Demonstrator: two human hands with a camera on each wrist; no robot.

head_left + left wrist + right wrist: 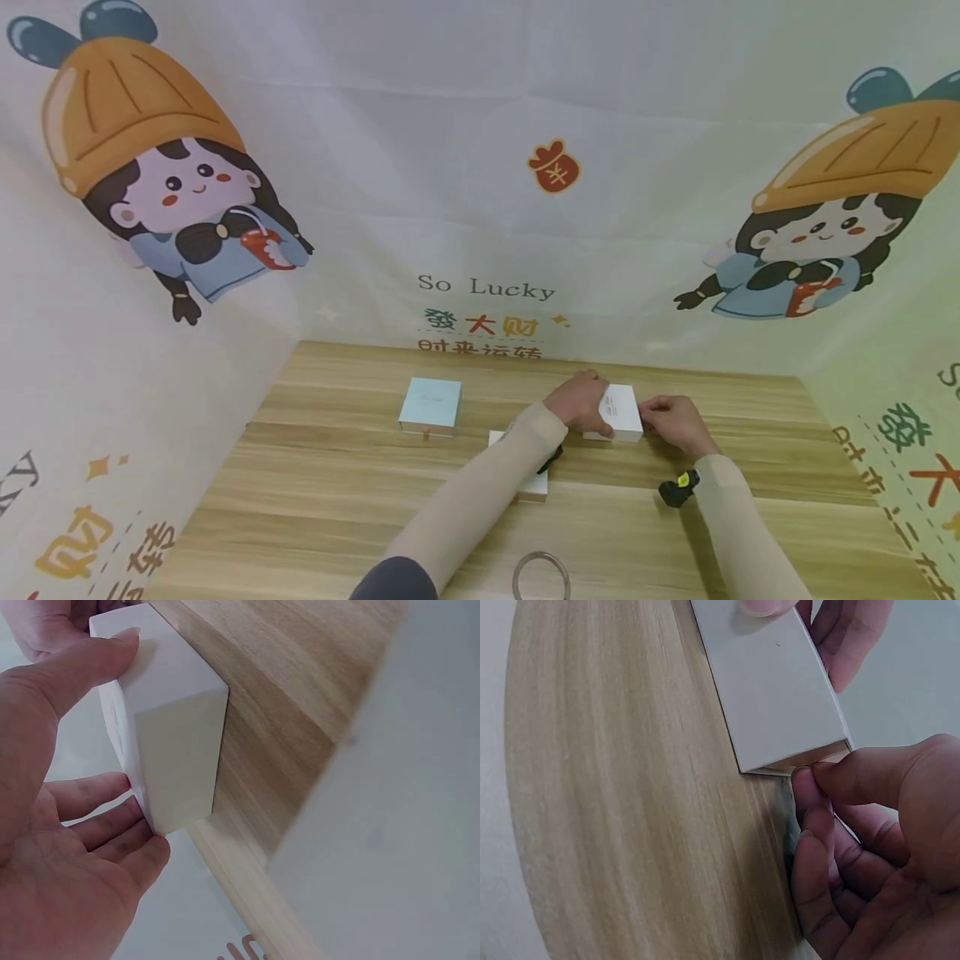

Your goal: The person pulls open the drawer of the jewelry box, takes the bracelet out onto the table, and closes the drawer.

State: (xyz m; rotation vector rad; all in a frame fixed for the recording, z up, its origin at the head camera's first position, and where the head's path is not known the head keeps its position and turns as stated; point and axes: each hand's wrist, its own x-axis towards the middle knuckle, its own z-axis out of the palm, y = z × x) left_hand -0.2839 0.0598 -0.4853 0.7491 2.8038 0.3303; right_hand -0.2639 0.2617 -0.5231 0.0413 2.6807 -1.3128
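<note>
A white box (pixel 621 408) with small print on its lid lies on the wooden table, right of centre toward the back. My left hand (pixel 581 404) grips it from the left; in the left wrist view the thumb lies on the near side wall (pixel 169 667) and the fingertips reach the far edge. At the box's right end, my right hand (pixel 678 423) pinches with thumb and index finger. The right wrist view shows that end (pixel 810 756) as a recessed brownish face inside the white sleeve. Whatever piece the pinch holds is hidden by the fingertips.
A light blue box (pixel 431 402) with a small tab at its front stands on the left. Another white box (pixel 534 490) is partly covered by my left forearm. Near the front lies a ring-shaped object (pixel 542 557). Printed cloth (pixel 480 233) rises behind the table (pixel 337 467).
</note>
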